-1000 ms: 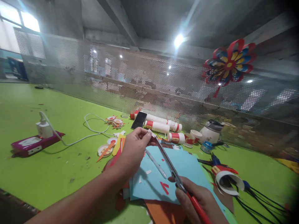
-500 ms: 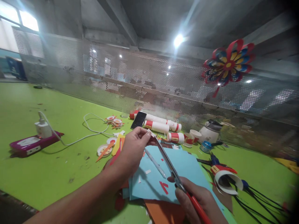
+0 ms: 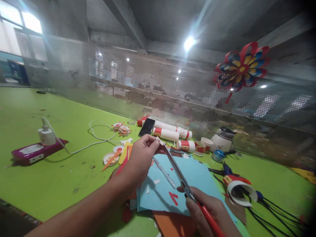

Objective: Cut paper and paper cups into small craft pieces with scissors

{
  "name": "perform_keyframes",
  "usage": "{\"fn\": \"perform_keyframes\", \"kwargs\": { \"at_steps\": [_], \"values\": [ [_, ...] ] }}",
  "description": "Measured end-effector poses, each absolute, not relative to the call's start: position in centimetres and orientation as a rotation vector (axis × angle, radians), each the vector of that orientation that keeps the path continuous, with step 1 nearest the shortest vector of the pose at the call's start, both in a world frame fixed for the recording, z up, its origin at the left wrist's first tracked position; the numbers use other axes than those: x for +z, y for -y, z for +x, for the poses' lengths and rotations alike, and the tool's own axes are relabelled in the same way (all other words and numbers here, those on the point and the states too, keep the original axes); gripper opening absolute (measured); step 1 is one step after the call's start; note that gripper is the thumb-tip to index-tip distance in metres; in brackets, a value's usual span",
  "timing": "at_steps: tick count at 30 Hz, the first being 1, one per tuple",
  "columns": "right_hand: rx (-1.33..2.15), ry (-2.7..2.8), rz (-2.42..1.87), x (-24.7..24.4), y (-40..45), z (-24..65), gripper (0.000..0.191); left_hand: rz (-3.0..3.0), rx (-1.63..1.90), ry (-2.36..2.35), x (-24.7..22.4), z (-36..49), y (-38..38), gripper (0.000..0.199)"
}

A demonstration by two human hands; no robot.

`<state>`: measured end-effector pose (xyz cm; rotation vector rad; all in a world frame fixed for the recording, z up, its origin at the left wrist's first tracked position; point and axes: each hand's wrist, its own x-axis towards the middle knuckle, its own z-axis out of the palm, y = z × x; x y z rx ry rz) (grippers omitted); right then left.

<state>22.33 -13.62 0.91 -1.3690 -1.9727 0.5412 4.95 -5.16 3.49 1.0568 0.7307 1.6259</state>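
Observation:
Between the thumb and fingers of my left hand (image 3: 143,154) is pinched a small white piece of paper (image 3: 160,141). My right hand (image 3: 209,207) is closed around the red handles of a pair of scissors (image 3: 181,179). The long blades point up and away, their tips at the white paper by my left fingertips. Below them lie light blue paper sheets (image 3: 197,171), with a pale pen (image 3: 164,172), a red V-shaped paper scrap (image 3: 173,198) and small white scraps on top. Orange paper (image 3: 170,223) sticks out underneath.
Behind the paper are a phone (image 3: 147,127), white-and-red paper tubes (image 3: 166,134), paper cups (image 3: 206,143) and a kettle (image 3: 222,139). Glue guns in a holder (image 3: 240,192) trail black cables at right. A purple power strip (image 3: 37,152) with a charger and white cable lies left. A perforated screen (image 3: 160,89) borders the table.
Almost nothing differs. Both hands, the white paper and the scissors keep nearly the same place, with only a very slight shift of the view.

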Motion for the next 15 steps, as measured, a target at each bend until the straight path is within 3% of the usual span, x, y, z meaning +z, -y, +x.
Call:
{"fn": "perform_keyframes", "kwargs": {
  "at_steps": [15],
  "values": [
    [0.472, 1.969, -1.345, 0.71, 13.63, 22.36, 0.044, 1.055, 1.624, -0.715, 3.64, 4.96, 5.29, 0.009]
  ]
}}
